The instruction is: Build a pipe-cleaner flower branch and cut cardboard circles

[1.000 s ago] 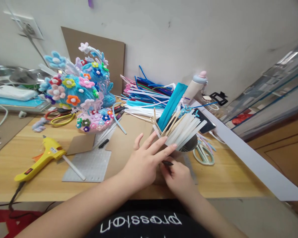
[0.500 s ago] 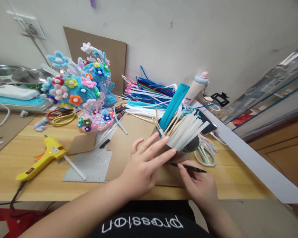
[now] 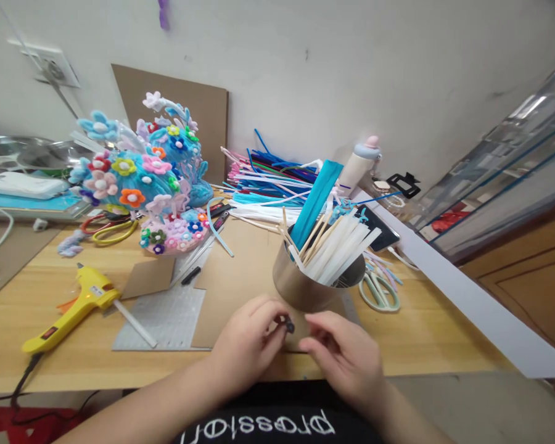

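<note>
My left hand [image 3: 254, 333] is pinched around a black pen [image 3: 290, 325], of which only a short dark end shows; the rest is hidden by the fingers. Just to its right is my right hand [image 3: 345, 351], fingers curled, with a gap between thumb and forefinger and nothing visible in it. Both hands are low over a brown cardboard sheet [image 3: 234, 265]. Right behind them stands a metal cup [image 3: 300, 287] filled with white glue sticks [image 3: 342, 250], thin wooden sticks [image 3: 317, 240] and a teal strip [image 3: 317, 203].
A yellow glue gun [image 3: 74, 308] lies left on the table, near a grey cutting mat [image 3: 161, 320] with a small black cap [image 3: 191, 275]. Behind are a flower-covered fuzzy figure [image 3: 152, 172] and piled pipe cleaners [image 3: 268, 185]. Pale green scissors [image 3: 379, 293] lie right of the cup.
My left hand has come down from the cup's rim to the front of it and now pinches the pen. My right hand, which held the pen, has moved left and let it go.
</note>
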Motion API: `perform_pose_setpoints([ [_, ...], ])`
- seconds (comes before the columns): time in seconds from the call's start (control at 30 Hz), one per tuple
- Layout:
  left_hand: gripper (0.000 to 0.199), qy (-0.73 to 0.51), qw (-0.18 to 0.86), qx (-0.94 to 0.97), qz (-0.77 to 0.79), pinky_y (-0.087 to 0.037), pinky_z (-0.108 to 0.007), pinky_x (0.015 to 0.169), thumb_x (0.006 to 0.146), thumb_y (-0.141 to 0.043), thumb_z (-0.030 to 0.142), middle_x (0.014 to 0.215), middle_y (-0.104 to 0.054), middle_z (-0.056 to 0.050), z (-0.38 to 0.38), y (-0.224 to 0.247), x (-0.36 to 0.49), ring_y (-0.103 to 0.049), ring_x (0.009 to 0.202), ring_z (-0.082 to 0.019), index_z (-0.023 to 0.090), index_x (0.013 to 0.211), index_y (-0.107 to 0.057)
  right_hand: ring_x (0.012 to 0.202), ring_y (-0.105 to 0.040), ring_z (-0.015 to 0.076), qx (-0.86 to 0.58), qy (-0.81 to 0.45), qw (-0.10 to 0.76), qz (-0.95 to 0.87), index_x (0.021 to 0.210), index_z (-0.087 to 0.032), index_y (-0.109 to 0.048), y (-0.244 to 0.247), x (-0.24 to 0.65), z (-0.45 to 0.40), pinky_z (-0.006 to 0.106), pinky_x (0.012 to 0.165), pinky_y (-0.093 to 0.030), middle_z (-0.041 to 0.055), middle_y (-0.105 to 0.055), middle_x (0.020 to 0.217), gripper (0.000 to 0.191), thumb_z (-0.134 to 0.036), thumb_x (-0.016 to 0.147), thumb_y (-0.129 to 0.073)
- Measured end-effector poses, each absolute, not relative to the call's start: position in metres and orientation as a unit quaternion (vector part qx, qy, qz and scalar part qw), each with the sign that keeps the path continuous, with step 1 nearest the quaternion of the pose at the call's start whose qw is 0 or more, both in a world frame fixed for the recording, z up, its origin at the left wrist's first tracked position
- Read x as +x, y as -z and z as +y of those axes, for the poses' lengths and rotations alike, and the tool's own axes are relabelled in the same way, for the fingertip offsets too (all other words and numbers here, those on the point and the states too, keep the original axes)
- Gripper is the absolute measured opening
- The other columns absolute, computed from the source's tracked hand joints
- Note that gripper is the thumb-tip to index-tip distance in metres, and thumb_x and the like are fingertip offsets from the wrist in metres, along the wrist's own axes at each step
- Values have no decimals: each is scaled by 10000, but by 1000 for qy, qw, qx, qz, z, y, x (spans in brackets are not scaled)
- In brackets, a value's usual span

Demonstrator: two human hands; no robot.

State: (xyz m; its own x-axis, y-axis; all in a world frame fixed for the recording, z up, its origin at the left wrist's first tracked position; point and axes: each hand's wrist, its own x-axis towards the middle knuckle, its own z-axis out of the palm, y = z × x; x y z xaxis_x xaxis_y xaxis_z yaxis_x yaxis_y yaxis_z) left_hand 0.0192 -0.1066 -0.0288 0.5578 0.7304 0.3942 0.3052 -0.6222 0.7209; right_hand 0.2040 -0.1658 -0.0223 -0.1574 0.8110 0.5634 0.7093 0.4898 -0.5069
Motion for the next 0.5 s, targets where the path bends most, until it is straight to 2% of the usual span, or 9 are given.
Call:
perform_pose_setpoints([
  [0.1, 96, -365, 295, 800, 375, -490, -259, 652, 844, -513, 134, 833, -627, -23, -94, 24, 9, -589, 715, -130, 191, 893, -574, 913, -617, 202, -505, 88, 476, -715, 1062, -226, -557, 9, 226, -156, 334, 810, -499, 58, -633, 952, 231, -244, 841, -622],
  [0.13, 85, -364, 300, 787, 398, -487, -251, 616, 845, -513, 153, 836, -637, -28, -89, 23, 6, -592, 690, -127, 186, 891, -577, 1024, -584, 249, -520, 125, 488, -689, 1115, -218, -543, 2, 234, -150, 407, 896, -468, 94, -610, 1046, 328, -316, 820, -651],
  [0.17, 85, -362, 308, 773, 421, -480, -240, 577, 845, -513, 168, 837, -646, -31, -84, 21, 4, -596, 670, -126, 182, 897, -580, 1130, -528, 302, -540, 145, 481, -675, 1196, -195, -507, -6, 241, -141, 478, 962, -422, 140, -566, 1158, 503, -440, 787, -669],
  [0.2, 94, -361, 316, 760, 439, -472, -231, 548, 842, -517, 177, 839, -654, -33, -80, 19, 3, -602, 662, -126, 179, 909, -582, 1203, -472, 343, -557, 151, 460, -675, 1271, -170, -458, -16, 247, -133, 526, 996, -384, 179, -515, 1249, 668, -545, 756, -658],
  [0.27, 111, -365, 326, 741, 459, -473, -229, 546, 833, -525, 184, 837, -664, -30, -74, 17, 2, -617, 678, -133, 179, 925, -588, 1254, -427, 373, -572, 153, 389, -706, 1353, -152, -384, -36, 255, -115, 572, 1026, -334, 204, -467, 1332, 844, -674, 726, -600],
  [0.33, 118, -372, 330, 733, 463, -481, -233, 563, 830, -526, 188, 839, -667, -28, -71, 15, 2, -625, 701, -138, 179, 929, -589, 1268, -418, 384, -561, 166, 316, -747, 1326, -159, -420, -56, 259, -98, 614, 1061, -253, 194, -483, 1336, 870, -720, 686, -599],
  [0.43, 111, -359, 334, 736, 467, -468, -223, 531, 825, -524, 191, 828, -666, -24, -72, 15, 4, -616, 674, -134, 181, 917, -586, 1264, -417, 417, -511, 171, 204, -817, 1142, -176, -583, -81, 257, -76, 686, 1077, -83, 166, -572, 1243, 811, -759, 582, -644],
  [0.5, 100, -346, 330, 744, 467, -458, -218, 514, 818, -524, 187, 806, -663, -18, -74, 16, 4, -601, 642, -127, 184, 897, -585, 1205, -484, 402, -473, 143, 145, -857, 991, -190, -658, -91, 254, -60, 687, 1073, -101, 126, -642, 1120, 727, -764, 545, -657],
])
